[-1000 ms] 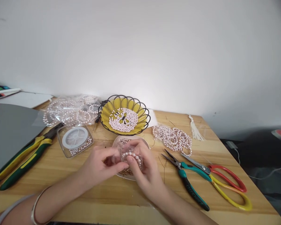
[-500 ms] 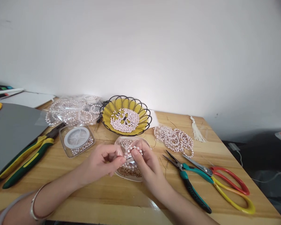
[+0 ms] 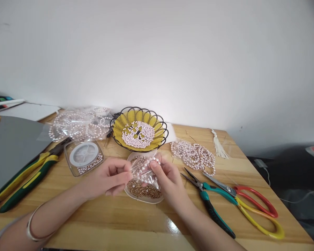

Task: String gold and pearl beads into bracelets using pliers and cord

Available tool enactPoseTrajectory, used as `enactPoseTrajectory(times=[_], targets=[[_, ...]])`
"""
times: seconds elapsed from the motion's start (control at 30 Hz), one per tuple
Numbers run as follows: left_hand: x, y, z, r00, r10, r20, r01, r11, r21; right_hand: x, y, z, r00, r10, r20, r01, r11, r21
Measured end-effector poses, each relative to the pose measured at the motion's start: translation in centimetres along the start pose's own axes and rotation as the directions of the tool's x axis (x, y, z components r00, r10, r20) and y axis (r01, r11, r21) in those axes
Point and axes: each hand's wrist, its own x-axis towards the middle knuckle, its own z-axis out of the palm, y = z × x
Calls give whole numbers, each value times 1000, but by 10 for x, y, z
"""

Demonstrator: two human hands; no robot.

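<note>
Left hand: thumb and forefinger pinched shut in a fine grip on one end of a pearl strand. Right hand: fingertips closed on the strand's other end, so the strand spans between the hands, just above a clear dish of bronze beads on the wooden worktop. Beyond: yellow wire basket of loose pearls. Left: clear box with cord spool, green-yellow pliers, bagged pearl strands. Right: heap of pearl strands, teal needle-nose pliers, red-yellow scissors, white tassel.
</note>
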Motion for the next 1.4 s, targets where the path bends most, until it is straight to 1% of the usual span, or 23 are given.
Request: enactPoseTrajectory(times=[0.07,0.13,0.2,0.23,0.3,0.37,0.47,0.6,0.7,0.77,0.93,1.0,1.07,1.1,1.13,1.17,1.2,1.23,1.27,1.3,1.33,1.37,1.4], targets=[[2,-1,7,998,36,-47,-31,995,95,-1,0,2,995,-78,-66,73,995,-69],[4,-2,14,988,73,-133,-38,967,252,-3,0,4,978,-180,-108,162,974,-157],[5,-3,18,965,139,-223,-37,912,408,-5,0,8,962,-248,-114,220,951,-218],[6,-3,18,953,178,-247,-43,883,468,-6,1,9,962,-253,-104,225,949,-222],[6,-4,18,935,247,-253,-74,836,543,-7,3,11,975,-209,-69,193,963,-190],[5,-3,16,928,283,-244,-97,813,574,-6,4,11,991,-129,-25,124,982,-141],[5,1,14,937,271,-222,-95,808,582,-2,0,7,999,-41,17,43,988,-148],[4,7,11,976,151,-155,-50,855,515,4,-14,0,988,69,140,-49,989,-139],[1,9,5,994,68,-87,-25,905,424,7,-26,-6,946,197,259,-185,980,-70],[-1,7,0,997,43,-61,-19,937,348,7,-33,-11,912,245,330,-242,969,-52],[-5,-3,-13,997,-17,-77,31,982,186,8,-45,-25,872,273,407,-250,962,-110],[-5,-5,-15,997,-48,-53,52,995,88,9,-49,-29,850,298,435,-259,954,-149],[-4,-4,-14,997,-81,-17,80,995,-53,10,-53,-34,851,333,406,-281,942,-183],[-3,-3,-13,996,-93,-4,92,987,-135,11,-55,-37,874,333,353,-273,939,-208],[-2,-1,-12,995,-97,9,97,972,-214,12,-57,-41,917,299,264,-234,939,-252],[-2,1,-10,995,-95,28,99,955,-280,13,-57,-45,966,219,138,-163,929,-334],[-1,2,-9,995,-86,42,95,939,-331,15,-57,-50,996,90,-4,-82,883,-463],[-1,4,-8,996,-76,46,88,926,-367,18,-55,-55,987,-87,-135,-16,784,-620],[-1,4,-8,996,-69,50,83,918,-387,20,-51,-60,935,-278,-221,8,640,-768],[-1,5,-7,997,-63,54,80,915,-396,23,-46,-65,863,-438,-253,-16,476,-879],[-1,4,-7,996,-60,60,79,913,-399,27,-39,-68,808,-536,-245,-64,333,-941],[-2,4,-7,996,-62,63,82,913,-399,30,-31,-71,784,-577,-229,-112,231,-966],[-2,3,-7,996,-63,67,85,913,-399,34,-23,-73,786,-575,-226,-152,175,-973]])
